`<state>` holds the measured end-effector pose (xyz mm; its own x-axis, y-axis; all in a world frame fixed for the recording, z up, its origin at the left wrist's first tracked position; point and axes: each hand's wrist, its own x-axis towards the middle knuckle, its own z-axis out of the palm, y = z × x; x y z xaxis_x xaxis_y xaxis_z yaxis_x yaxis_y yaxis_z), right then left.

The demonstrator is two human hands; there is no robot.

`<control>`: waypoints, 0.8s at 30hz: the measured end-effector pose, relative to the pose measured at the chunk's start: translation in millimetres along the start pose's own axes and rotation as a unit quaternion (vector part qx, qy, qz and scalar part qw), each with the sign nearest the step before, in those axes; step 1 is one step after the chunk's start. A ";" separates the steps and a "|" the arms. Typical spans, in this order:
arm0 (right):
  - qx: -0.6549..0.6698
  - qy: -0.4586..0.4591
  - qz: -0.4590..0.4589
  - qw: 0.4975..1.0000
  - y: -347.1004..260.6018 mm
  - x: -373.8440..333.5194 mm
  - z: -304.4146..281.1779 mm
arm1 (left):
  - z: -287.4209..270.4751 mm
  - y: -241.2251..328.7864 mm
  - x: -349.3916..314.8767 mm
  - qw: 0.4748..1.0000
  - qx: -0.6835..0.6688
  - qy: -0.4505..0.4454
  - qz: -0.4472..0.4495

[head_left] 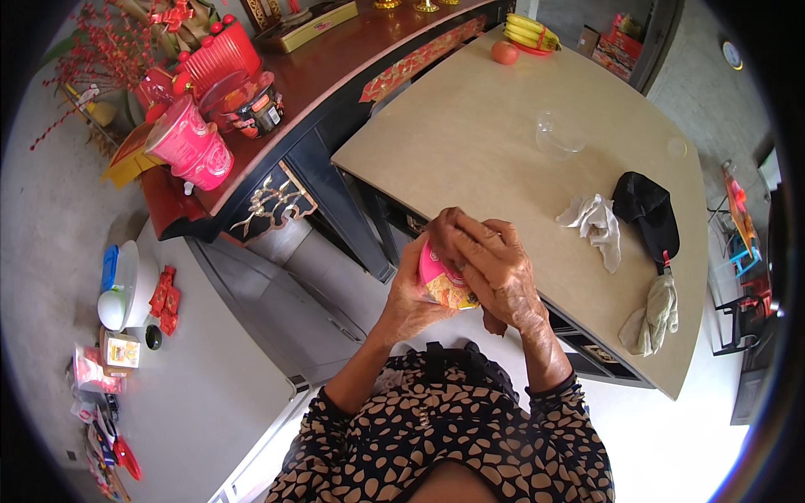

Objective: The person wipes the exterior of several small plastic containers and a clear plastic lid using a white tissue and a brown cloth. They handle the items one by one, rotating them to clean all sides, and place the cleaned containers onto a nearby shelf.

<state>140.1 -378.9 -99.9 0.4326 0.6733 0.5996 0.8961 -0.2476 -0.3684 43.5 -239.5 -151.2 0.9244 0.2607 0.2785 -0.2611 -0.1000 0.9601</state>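
In front of my body I hold a pink and yellow tub (453, 292), which looks like an instant-noodle tub, in both hands. My left hand (406, 295) wraps round its left side, thumb up along the edge. Over the top and right side lies my right hand (506, 272), its fingers bent on a brown cloth (444, 238) pressed against the tub. A corner of this cloth hangs below the right palm. Much of the tub is hidden by my fingers. The beige table (453, 142) is just beyond my hands.
On the table are bananas (530, 35), a red round fruit (504, 53), a clear plastic container (559, 137), a white cloth (595, 226), a black cap (646, 210) and a glove (656, 317). Pink tubs (201, 155) stand on the dark red cabinet (314, 71). Bowls (138, 285) sit at left.
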 end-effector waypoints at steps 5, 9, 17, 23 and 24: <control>0.208 0.009 0.165 0.964 11.8 -18.6 3.0 | 0.1 -3.5 0.1 0.993 -0.110 0.029 -0.023; 0.353 0.035 0.310 0.882 19.8 -32.8 -4.9 | -3.1 3.9 6.5 0.984 -0.172 0.041 -0.035; 0.377 0.086 0.163 0.908 -2.1 -28.3 12.0 | -8.4 -0.5 6.5 0.974 -0.197 0.068 -0.086; 0.569 0.116 0.289 0.761 -0.5 -48.8 27.9 | -7.5 12.3 6.9 0.939 -0.316 0.086 -0.102; 0.542 0.131 0.295 0.776 -7.1 -39.9 26.1 | -7.2 13.1 6.4 0.940 -0.316 0.087 -0.093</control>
<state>113.9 -385.8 -139.7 0.8688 0.4649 0.1704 -0.0144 0.3677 -0.9298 44.0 -232.2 -136.6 0.9255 0.3753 0.0518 -0.2633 0.5390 0.8001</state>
